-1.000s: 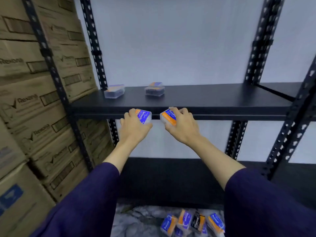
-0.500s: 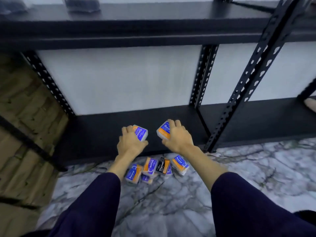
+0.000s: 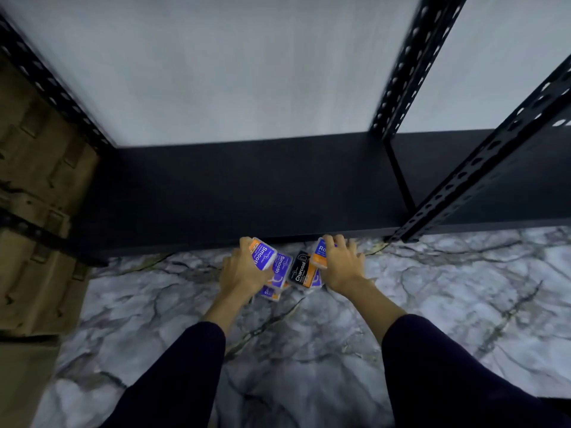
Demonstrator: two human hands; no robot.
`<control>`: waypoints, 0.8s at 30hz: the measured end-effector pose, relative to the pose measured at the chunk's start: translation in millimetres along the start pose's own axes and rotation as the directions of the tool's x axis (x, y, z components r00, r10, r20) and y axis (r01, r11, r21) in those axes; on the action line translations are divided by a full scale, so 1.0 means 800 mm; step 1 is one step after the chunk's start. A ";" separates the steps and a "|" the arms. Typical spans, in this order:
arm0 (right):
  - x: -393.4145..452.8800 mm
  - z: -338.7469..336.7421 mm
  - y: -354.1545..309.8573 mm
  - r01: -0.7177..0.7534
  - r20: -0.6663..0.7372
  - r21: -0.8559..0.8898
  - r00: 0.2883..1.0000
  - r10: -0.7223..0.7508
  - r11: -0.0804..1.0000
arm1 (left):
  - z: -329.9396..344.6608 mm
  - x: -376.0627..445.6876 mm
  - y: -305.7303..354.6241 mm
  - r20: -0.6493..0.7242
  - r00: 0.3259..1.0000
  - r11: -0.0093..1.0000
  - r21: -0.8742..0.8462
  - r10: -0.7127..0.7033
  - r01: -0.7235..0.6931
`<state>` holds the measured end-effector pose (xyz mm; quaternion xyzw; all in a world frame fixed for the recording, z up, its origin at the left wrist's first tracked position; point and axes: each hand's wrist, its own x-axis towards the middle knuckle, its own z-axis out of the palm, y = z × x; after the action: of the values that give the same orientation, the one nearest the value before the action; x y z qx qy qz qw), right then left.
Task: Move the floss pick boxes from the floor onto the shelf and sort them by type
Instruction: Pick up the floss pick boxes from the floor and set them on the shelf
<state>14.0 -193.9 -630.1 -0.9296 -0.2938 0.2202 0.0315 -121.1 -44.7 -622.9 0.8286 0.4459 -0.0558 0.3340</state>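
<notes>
- The black shelf (image 3: 247, 193) is flat metal, and the floor (image 3: 309, 350) is smooth marble.
- The floss pick boxes (image 3: 301, 271) lie in a pile on the floor; they look light, stiff and slick, so best held by the sides.
- The left hand (image 3: 239, 270) grasps a Smooth box (image 3: 264, 254), and the right hand (image 3: 340, 264) grasps a Round box (image 3: 319, 253).

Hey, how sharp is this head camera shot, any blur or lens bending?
Head view: motion blur smears the shelf uprights and cardboard boxes; the wide lens splays the uprights outward; the Charcoal box label between both hands reads clearly; lighting is soft, no glare.
</notes>
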 end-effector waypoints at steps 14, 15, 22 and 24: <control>0.024 0.030 0.046 -0.056 0.095 0.050 0.994 0.051 0.997 | 0.055 0.021 0.008 0.048 0.988 0.989 -0.015 0.147 -0.146; 0.025 0.030 0.046 -0.053 0.092 0.044 0.995 0.049 0.998 | 0.061 0.022 0.012 0.055 0.985 0.986 -0.034 0.163 -0.161; 0.025 0.028 0.057 -0.008 0.101 0.009 0.995 0.007 1.000 | 0.110 0.027 0.030 0.167 0.959 0.966 0.083 0.229 -0.245; 0.024 0.028 0.059 0.004 0.109 0.013 0.994 -0.005 1.000 | 0.117 0.027 0.031 0.184 0.955 0.962 0.105 0.231 -0.253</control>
<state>43.4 -223.9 -666.4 -0.9153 -0.2958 0.2726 0.0216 -70.0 -95.1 -690.9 0.8889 0.3064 -0.1131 0.3213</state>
